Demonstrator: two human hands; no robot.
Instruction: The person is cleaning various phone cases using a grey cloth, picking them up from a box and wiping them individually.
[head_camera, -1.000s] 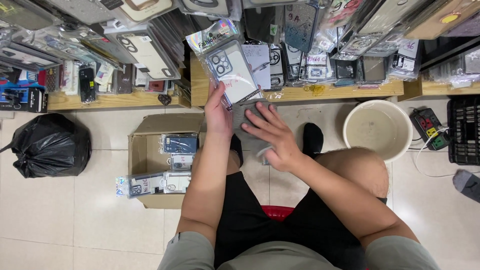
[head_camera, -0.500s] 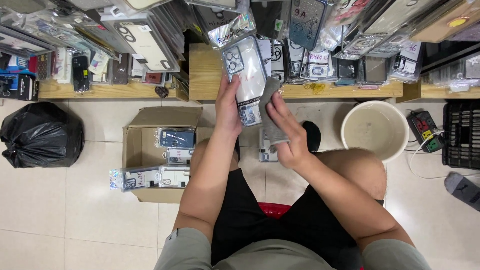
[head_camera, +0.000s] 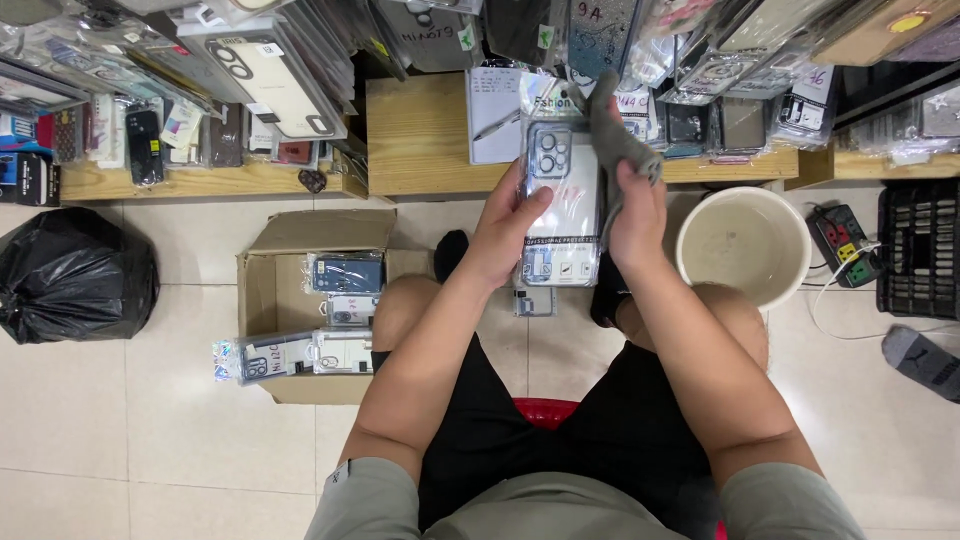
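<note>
A wooden shelf (head_camera: 430, 140) crowded with packaged phone cases runs across the top, just beyond the raised hands. Left of the grip and lower sits an open cardboard box (head_camera: 275, 300) with more packed cases in it and a few lying on its near flap; further left, a black bag (head_camera: 70, 275) on the floor tiles. Right of the grip stands a pale bucket (head_camera: 745, 245), with a power strip (head_camera: 845, 245) and a black crate (head_camera: 920, 260) past it. Directly under the grip, a small pack (head_camera: 535, 300) lies on the floor between the knees.

The case pack (head_camera: 562, 205), a clear sleeve with a phone case inside, is held upright in front of the person. The left hand (head_camera: 510, 235) grasps its left edge, thumb across the front, fingers hidden behind. The right hand (head_camera: 635, 215) is clenched around a grey cloth (head_camera: 615, 135), which is bunched against the pack's right edge and sticks up above it.

The pack looks light and fairly stiff from the case within, but its glossy film is probably slick and crinkles easily. Pinching it by a long edge, as the left hand does, seems the safest hold. The cloth is soft and limp, so it can be gripped anywhere.
</note>
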